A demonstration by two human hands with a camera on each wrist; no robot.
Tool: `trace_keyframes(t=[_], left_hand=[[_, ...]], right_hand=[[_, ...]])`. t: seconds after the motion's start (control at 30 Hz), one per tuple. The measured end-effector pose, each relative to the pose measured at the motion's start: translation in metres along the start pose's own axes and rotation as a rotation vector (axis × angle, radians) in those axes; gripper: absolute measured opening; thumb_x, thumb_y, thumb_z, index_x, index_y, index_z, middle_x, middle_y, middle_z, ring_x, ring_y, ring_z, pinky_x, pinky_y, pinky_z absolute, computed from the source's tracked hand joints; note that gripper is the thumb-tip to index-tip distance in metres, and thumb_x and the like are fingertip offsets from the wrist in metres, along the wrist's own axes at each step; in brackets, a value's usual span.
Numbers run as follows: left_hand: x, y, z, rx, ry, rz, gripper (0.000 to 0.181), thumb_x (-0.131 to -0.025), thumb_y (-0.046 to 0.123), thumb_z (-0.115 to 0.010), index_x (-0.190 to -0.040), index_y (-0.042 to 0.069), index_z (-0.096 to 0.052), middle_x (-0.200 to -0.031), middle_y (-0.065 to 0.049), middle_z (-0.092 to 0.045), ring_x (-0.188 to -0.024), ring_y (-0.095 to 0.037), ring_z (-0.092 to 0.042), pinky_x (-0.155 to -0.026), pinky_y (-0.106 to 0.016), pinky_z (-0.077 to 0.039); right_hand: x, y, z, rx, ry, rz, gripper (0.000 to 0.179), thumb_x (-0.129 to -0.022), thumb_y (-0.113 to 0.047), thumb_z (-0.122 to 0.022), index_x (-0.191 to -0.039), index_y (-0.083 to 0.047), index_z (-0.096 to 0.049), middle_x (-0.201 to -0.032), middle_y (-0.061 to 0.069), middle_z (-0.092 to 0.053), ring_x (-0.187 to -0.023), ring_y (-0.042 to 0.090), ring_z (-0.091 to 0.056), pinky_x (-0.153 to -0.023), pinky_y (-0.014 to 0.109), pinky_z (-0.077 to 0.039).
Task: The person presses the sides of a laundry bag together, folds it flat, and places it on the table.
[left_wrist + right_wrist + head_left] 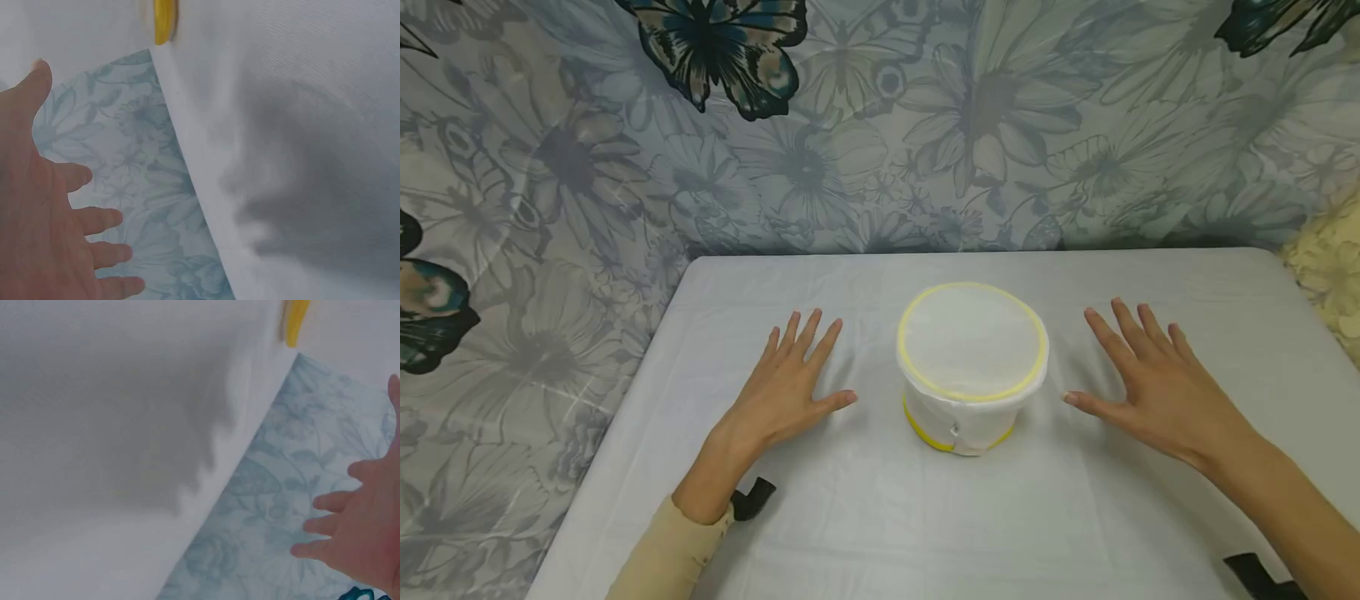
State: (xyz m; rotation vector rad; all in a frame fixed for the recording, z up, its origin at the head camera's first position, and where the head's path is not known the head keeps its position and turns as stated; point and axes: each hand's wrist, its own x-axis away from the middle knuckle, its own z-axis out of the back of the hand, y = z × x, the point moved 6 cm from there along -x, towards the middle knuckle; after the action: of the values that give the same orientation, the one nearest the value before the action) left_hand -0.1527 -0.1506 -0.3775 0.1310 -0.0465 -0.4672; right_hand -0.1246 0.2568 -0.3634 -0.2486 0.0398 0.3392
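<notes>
A round white fabric bag (972,346) with yellow piping around its top and base stands upright on the table, a small zip pull at its front. To its left hovers my left hand (793,379), fingers spread and straight, palm down, holding nothing. My right hand (1172,400) is spread the same way on the bag's other side, apart from it and holding nothing. The left wrist view shows the left palm (37,225) and a bit of yellow piping (165,22) at the top. In the right wrist view, the right hand (365,512) has its fingers extended.
A white cloth covers the table (850,517), whose far edge meets a grey flowered drape (805,175) with large butterflies. Yellow flowered fabric (1330,267) hangs at the right. Dark straps (754,498) show at both wrists. Hand shadows fall on the cloth.
</notes>
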Motion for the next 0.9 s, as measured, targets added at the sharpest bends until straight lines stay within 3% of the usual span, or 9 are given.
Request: trace_keyframes(t=[0.2, 0.37, 0.57, 0.73, 0.9], left_hand=[[0.002, 0.007, 0.008, 0.016, 0.023, -0.035, 0.097, -0.09, 0.072, -0.05, -0.161, 0.027, -0.002, -0.167, -0.007, 0.0, -0.152, -0.032, 0.001, -0.119, -0.058, -0.011], [0.005, 0.015, 0.019, 0.008, 0.06, -0.072, 0.097, -0.09, 0.074, -0.048, -0.161, 0.027, -0.001, -0.167, -0.007, -0.005, -0.152, -0.031, -0.006, -0.119, -0.057, -0.017], [0.004, 0.023, 0.031, -0.003, 0.134, -0.142, 0.098, -0.09, 0.072, -0.051, -0.161, 0.022, -0.005, -0.166, -0.011, -0.014, -0.151, -0.033, -0.014, -0.118, -0.054, -0.022], [0.003, 0.028, 0.042, 0.027, 0.228, -0.224, 0.098, -0.089, 0.063, -0.063, -0.161, 0.017, -0.015, -0.163, -0.01, -0.022, -0.148, -0.033, -0.024, -0.117, -0.051, -0.026], [0.001, 0.036, 0.052, 0.08, 0.311, -0.306, 0.091, -0.089, 0.057, -0.067, -0.16, 0.019, -0.024, -0.16, -0.007, -0.032, -0.143, -0.027, -0.035, -0.113, -0.048, -0.033]], right_hand=[[0.002, -0.007, 0.007, -0.006, -0.012, 0.007, 0.106, -0.086, -0.058, -0.069, -0.162, -0.017, -0.007, -0.164, 0.022, -0.01, -0.148, 0.047, -0.006, -0.12, 0.056, 0.0], [0.002, -0.016, 0.017, -0.04, 0.022, 0.026, 0.107, -0.083, -0.055, -0.074, -0.162, -0.021, -0.01, -0.164, 0.017, -0.017, -0.149, 0.044, -0.012, -0.12, 0.056, -0.009], [0.001, -0.028, 0.027, -0.063, 0.055, 0.023, 0.11, -0.079, -0.054, -0.079, -0.161, -0.026, -0.012, -0.161, 0.012, -0.029, -0.143, 0.04, -0.03, -0.094, 0.069, -0.039], [0.002, -0.034, 0.035, -0.098, 0.046, 0.002, 0.11, -0.077, -0.053, -0.081, -0.161, -0.03, -0.014, -0.153, 0.017, -0.041, -0.132, 0.043, -0.043, -0.083, 0.069, -0.043], [0.001, -0.042, 0.042, -0.151, 0.094, 0.042, 0.108, -0.075, -0.043, -0.086, -0.16, -0.032, -0.021, -0.147, 0.001, -0.05, -0.123, 0.027, -0.053, -0.078, 0.06, -0.048]])
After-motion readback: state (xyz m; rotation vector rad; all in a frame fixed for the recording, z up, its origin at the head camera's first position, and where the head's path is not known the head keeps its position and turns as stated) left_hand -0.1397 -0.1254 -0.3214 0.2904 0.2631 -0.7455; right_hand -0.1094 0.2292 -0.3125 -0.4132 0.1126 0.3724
